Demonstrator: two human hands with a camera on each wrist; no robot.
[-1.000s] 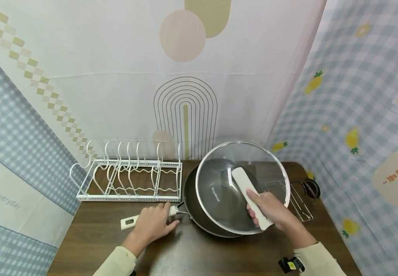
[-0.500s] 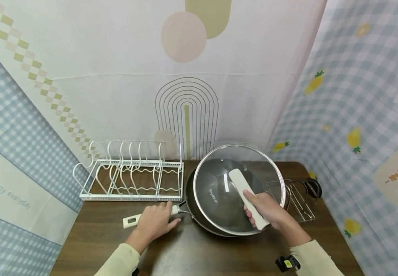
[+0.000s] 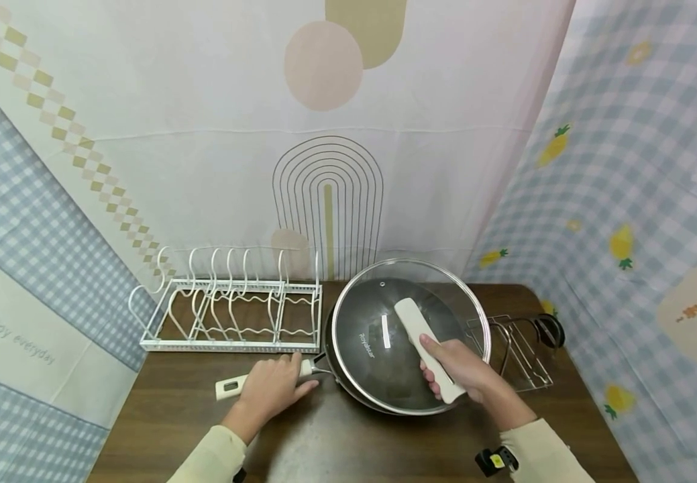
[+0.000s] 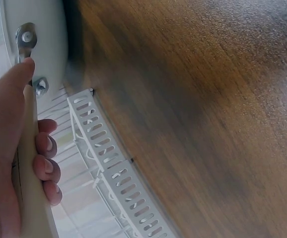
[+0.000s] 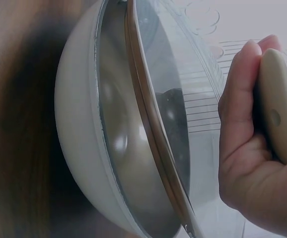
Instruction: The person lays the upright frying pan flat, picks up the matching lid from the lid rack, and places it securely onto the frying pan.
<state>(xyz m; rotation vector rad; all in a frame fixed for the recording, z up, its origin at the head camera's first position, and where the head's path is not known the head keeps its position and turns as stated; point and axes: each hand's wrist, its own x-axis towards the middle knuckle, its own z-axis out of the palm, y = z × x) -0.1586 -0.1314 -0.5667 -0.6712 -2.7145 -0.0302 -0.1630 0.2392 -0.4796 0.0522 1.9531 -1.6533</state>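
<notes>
A dark-lined frying pan (image 3: 347, 388) with a pale outer wall (image 5: 76, 114) sits on the wooden table. My left hand (image 3: 271, 389) grips its cream handle (image 3: 230, 387), fingers curled round it in the left wrist view. My right hand (image 3: 458, 365) holds the long cream handle (image 3: 410, 314) of a clear glass lid (image 3: 375, 386) over the pan. The right wrist view shows the lid's brown-edged rim (image 5: 151, 116) tilted, with a gap between it and the pan's rim. Whether they touch at one side, I cannot tell.
A white dish rack (image 3: 203, 345) with upright loops stands left of the pan, close to it. On the right lies a metal wire rack (image 3: 532, 367) with a black curved part (image 3: 549, 331). Patterned cloths hang behind and at both sides of the table (image 3: 312, 449).
My right hand has moved the lid left and slightly down, so it covers the pan more fully. The left hand keeps its grip on the pan handle.
</notes>
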